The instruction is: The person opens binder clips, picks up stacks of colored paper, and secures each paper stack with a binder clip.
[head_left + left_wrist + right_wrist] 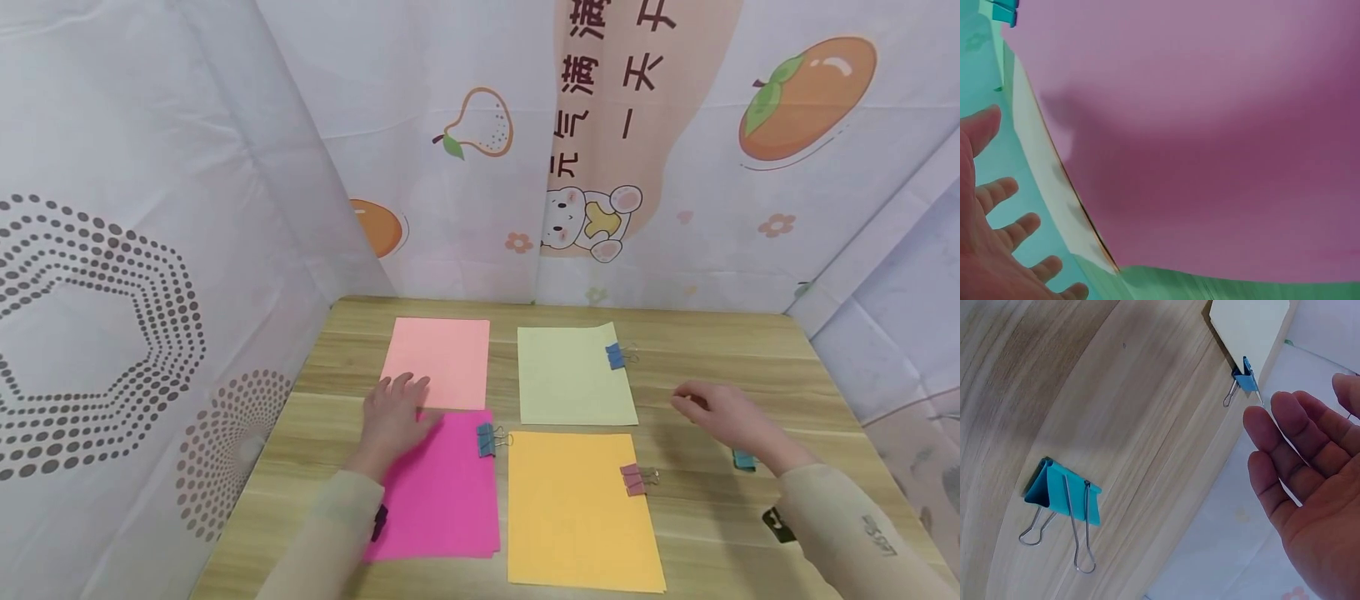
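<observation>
My left hand [393, 427] hovers by the upper left of a magenta paper stack [450, 492], fingers spread toward the light pink paper [442, 358]. A teal-blue binder clip [486, 440] grips the magenta stack's right edge. In the left wrist view the fingers [1016, 230] are apart and hold nothing. To the right of the papers, my right hand [723, 417] is over the table with loosely bent fingers, nothing between them. A loose teal binder clip [1066, 490] stands on the wood below it.
Pale yellow paper [573, 375] has a blue binder clip [616, 357] on its right edge. Orange-yellow paper [577, 517] carries a dusty-pink clip [633, 480]. A black binder clip [778, 525] lies near the right sleeve. A printed curtain [465, 225] hangs behind the table.
</observation>
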### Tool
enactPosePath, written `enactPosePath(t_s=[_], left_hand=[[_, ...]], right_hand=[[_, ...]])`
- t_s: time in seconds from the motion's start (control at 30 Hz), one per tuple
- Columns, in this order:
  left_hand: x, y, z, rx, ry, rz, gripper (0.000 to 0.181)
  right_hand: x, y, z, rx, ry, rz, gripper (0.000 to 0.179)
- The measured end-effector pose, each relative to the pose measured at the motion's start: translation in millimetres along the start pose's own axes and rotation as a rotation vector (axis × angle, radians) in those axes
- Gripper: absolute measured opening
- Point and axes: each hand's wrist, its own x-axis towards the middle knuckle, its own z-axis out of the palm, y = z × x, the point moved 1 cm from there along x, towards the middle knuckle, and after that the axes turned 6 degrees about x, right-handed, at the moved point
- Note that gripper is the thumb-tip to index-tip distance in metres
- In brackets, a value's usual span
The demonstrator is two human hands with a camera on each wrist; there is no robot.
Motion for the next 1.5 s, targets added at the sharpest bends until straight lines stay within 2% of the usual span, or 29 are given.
enactPosePath(t_s=[0.23,0.43,0.57,0.9,1.13,1.5], left_hand=[[3.0,4.6,3.3,-0.003,-0.076,0.007,0.076],[4.4,4.2,7.8,0.049,-0.156,-0.002,0.081],[4.6,3.5,10.1,0.084,-0.18,-0.002,0.081],[4.8,-1.1,16.4,0.103,-0.146,0.028,0.079],[5.7,-1.4,18.5,0.125,-0.17,0.024,0.08],[5.6,-3.0,21.4,0.131,-0.159,0.029,0.079]], right_hand=[[-1.0,9,-5,-0.019,0.0,0.02,0.036],[-2.2,20,-9,-0.049,0.005,0.044,0.037],[-4.6,27,-12,-0.051,-0.002,0.059,0.036],[-10.4,47,-19,-0.083,0.011,0.056,0.033],[-15.1,66,-22,-0.113,0.006,0.089,0.033],[-24.3,93,-22,-0.119,-0.009,0.159,0.048]])
